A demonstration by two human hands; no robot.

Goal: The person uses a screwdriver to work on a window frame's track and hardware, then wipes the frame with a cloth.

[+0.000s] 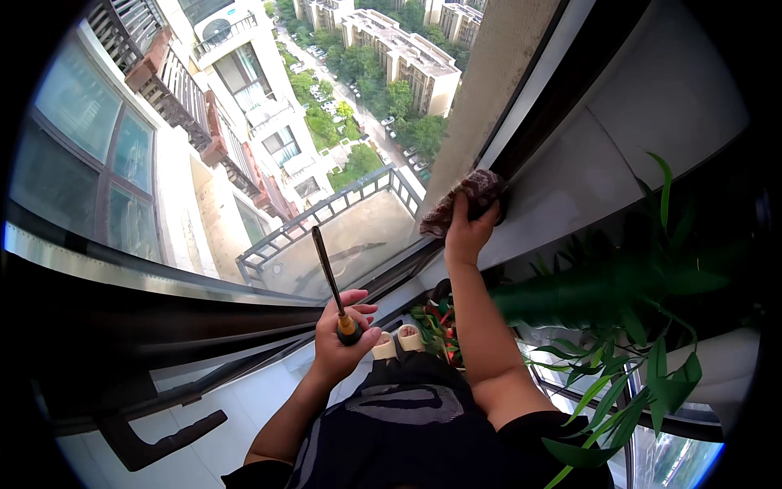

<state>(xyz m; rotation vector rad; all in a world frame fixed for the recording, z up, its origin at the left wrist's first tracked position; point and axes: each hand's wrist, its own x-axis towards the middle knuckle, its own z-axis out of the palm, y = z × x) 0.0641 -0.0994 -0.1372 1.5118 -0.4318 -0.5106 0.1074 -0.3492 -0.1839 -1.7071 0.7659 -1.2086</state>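
A screwdriver [327, 265] with a long dark shaft and a black and yellow handle rests in my left hand [332, 350]. Its shaft points up and away, and some of my fingers are loosely extended around the handle. My right hand [470, 232] grips a brown and white patterned cloth [466, 201]. The cloth lies against the dark window frame [533, 134] on the right, bunched under my fingers. The part of the frame beneath it is hidden.
Beyond the window, a railing [326, 216] borders a ledge, with buildings [399, 53] and trees far below. Green leaves [635, 383] hang on the right by a dark green pipe-like form [586, 293]. A dark window handle [163, 440] stands at lower left.
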